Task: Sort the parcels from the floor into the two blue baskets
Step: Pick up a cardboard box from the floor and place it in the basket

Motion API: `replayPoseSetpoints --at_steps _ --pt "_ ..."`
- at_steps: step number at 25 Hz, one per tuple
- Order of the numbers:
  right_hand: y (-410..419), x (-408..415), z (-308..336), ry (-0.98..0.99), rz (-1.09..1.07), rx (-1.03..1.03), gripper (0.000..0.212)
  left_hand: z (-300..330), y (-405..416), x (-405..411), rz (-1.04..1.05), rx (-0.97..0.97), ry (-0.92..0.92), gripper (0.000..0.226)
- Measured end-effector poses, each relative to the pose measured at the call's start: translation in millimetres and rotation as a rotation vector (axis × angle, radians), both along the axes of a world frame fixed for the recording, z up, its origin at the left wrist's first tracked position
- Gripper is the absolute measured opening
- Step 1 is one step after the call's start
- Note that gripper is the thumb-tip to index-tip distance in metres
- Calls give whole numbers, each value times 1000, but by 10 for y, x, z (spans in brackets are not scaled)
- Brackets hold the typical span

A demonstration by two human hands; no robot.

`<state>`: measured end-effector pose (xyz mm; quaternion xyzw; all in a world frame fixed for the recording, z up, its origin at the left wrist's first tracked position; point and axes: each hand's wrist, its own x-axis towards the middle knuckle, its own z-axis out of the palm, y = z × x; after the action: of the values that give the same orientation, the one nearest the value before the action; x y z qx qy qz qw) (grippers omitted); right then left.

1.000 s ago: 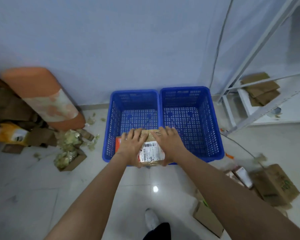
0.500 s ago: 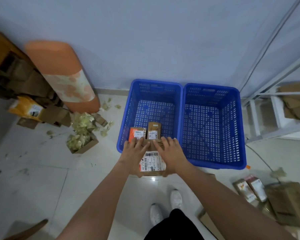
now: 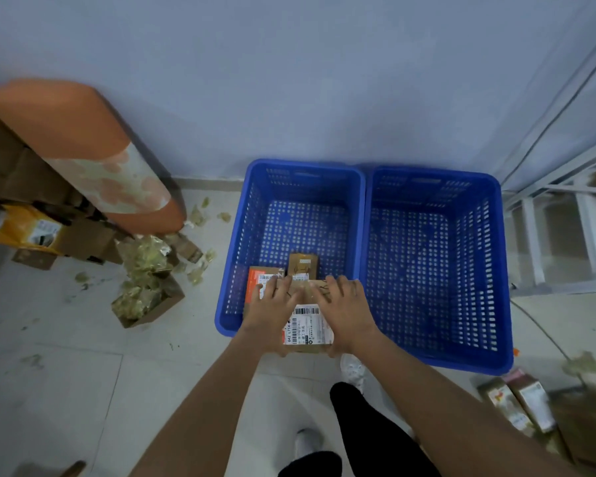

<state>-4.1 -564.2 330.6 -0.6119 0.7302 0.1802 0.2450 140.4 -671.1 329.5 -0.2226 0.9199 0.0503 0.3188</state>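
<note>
both hands, the left hand [image 3: 272, 309] and right hand [image 3: 346, 309], are holding the brown parcel [image 3: 307, 330] by its sides, right over the near edge of the left basket [image 3: 234, 270], long way pointing in.

The left hand [image 3: 272, 311] and right hand [image 3: 346, 313] cover both sides of the held parcel [image 3: 307, 325], so its label text is too small to read; beside it, the orange parcel [image 3: 260, 282] is half hidden under the fingers; right of the held parcel, floor boxes [image 3: 520, 404] are blurred and cut off.
</note>
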Motion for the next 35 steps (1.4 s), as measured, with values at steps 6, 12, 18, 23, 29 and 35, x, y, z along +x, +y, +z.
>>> replayPoseSetpoints --at_steps 6,12,18,23,29,35 --pt "-302 -160 -755 -44 -45 28 136 -684 -364 -279 -48 -5 -30 127" --pt "-760 141 -1696 -71 -19 44 137 -1627 -815 27 -67 -7 -121 132" --pt "-1090 660 -2668 -71 -146 92 134 -2473 -1238 243 -169 8 -168 123" --pt "-1377 809 -3079 -55 -69 98 137 -2817 -1431 438 -118 -2 -135 102" --pt "-2055 511 -3102 23 573 140 131 -3105 -882 685 544 17 -101 120" --pt "-2409 630 -3153 84 846 41 95 -3191 -741 600 888 -38 -69 120"
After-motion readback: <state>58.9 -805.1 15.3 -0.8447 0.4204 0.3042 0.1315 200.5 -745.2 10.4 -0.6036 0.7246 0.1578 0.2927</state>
